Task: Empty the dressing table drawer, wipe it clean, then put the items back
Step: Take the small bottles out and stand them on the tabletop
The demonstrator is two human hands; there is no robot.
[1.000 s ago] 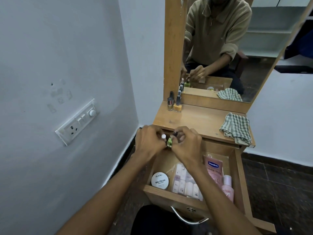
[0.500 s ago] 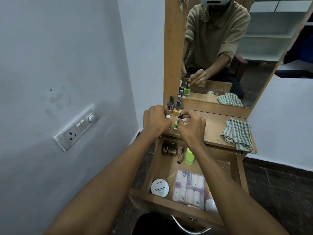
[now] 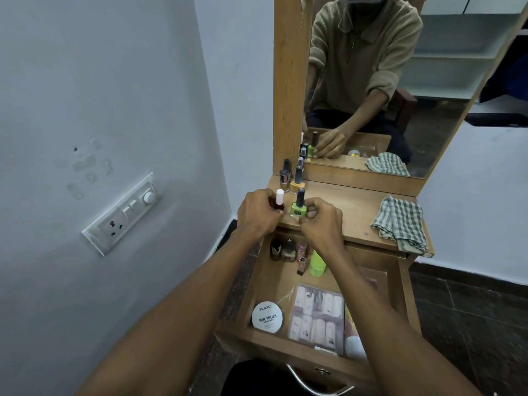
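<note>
Both hands are up at the front left edge of the wooden bench [image 3: 351, 212], setting bottles down upright. The left hand [image 3: 257, 214] is closed around a dark red nail polish bottle with a white cap [image 3: 279, 202]; the right hand [image 3: 321, 224] pinches the base of a lime green nail polish bottle with a dark cap [image 3: 299, 210]. The open wooden drawer [image 3: 303, 352] lies directly below and nearer the person, still holding a round white nail polish remover tub [image 3: 267, 317], a clear packet of small bottles [image 3: 317, 317] and several bottles at its back. Either hand could drop straight down to them.
</note>
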